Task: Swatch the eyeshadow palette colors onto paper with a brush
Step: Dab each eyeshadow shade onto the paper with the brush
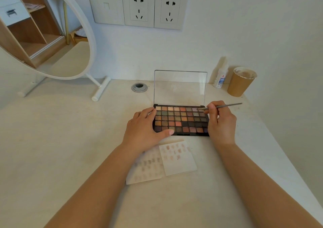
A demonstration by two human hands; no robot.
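Note:
An open eyeshadow palette (181, 120) with a black base and a clear upright lid lies mid-table, holding several rows of brown, green and pink pans. My left hand (145, 131) rests flat on its left end, thumb along the front edge. My right hand (221, 121) pinches a thin grey brush (225, 106), its tip touching a pan in the top row near the right end. Two white paper sheets (178, 159) with several faint swatches lie just in front of the palette; my left forearm covers part of the left sheet.
A round white mirror on a stand (52, 35) stands at the back left. A cable grommet (139, 87) sits behind the palette. A small white bottle (220, 78) and a brown paper cup (240, 82) stand at the back right by the wall. The table edge runs diagonally on the right.

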